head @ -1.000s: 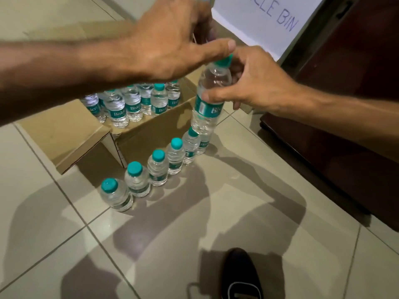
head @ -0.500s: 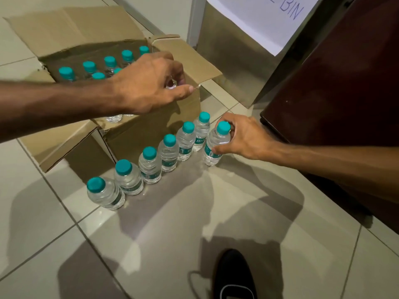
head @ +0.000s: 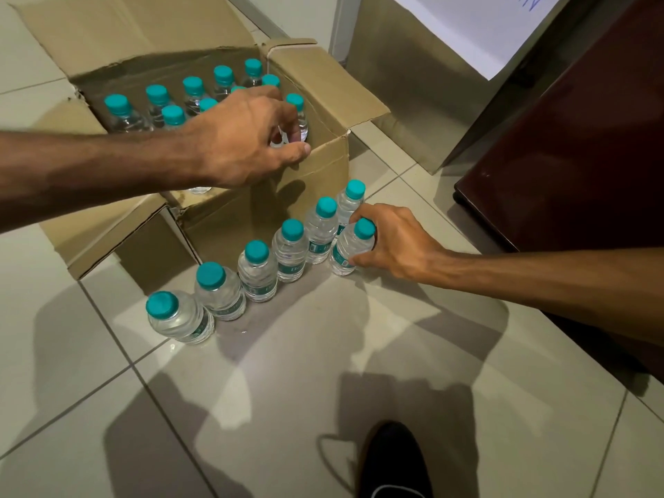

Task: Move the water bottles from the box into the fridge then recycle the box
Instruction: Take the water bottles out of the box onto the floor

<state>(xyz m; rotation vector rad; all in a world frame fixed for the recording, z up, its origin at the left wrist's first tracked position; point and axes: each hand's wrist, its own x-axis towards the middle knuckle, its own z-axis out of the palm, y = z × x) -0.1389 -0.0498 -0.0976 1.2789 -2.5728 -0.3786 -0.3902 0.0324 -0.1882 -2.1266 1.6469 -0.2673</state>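
An open cardboard box [head: 325, 163] stands on the tiled floor with several clear water bottles with teal caps [head: 194, 91] inside. My left hand [head: 244, 138] reaches into the box's right corner, its fingers curled round a bottle [head: 300, 115] there. In front of the box a row of several bottles [head: 257, 273] stands on the floor. My right hand [head: 391, 244] grips one more bottle [head: 350, 249] standing at the row's right end.
A dark brown cabinet [head: 575, 156] rises at the right. A metal bin [head: 406, 70] with a white paper sign [head: 478, 26] stands behind the box. My black shoe [head: 391, 461] is at the bottom edge. Box flaps [head: 107, 30] spread outward.
My right hand has lowered the bottle from the air to the floor at the row's end. My left hand has dropped into the box and closed round another bottle.
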